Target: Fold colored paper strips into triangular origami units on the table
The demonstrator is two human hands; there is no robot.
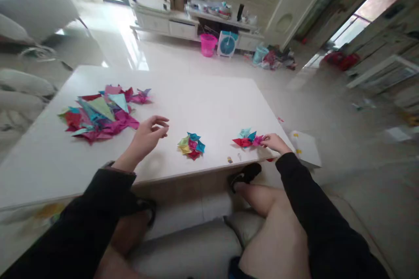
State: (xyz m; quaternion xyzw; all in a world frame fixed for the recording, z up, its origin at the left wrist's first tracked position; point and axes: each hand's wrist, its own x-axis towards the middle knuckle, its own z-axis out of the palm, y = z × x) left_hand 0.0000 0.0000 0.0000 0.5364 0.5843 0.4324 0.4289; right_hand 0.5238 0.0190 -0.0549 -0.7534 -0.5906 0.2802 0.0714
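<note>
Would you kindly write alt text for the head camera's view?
A person's right hand touches a pink folded-paper piece beside a red piece on a white table. The empty left hand hovers between a round, multicolored paper cluster and a larger paper pile.

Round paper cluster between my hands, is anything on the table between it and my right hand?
Yes: another paper group lies in the straight line between your right hand and the round cluster, its red piece nearest the cluster.

Open passage across table (203,100), paper heap (104,111) — blocking left, paper cluster (192,144) front-centre
</note>
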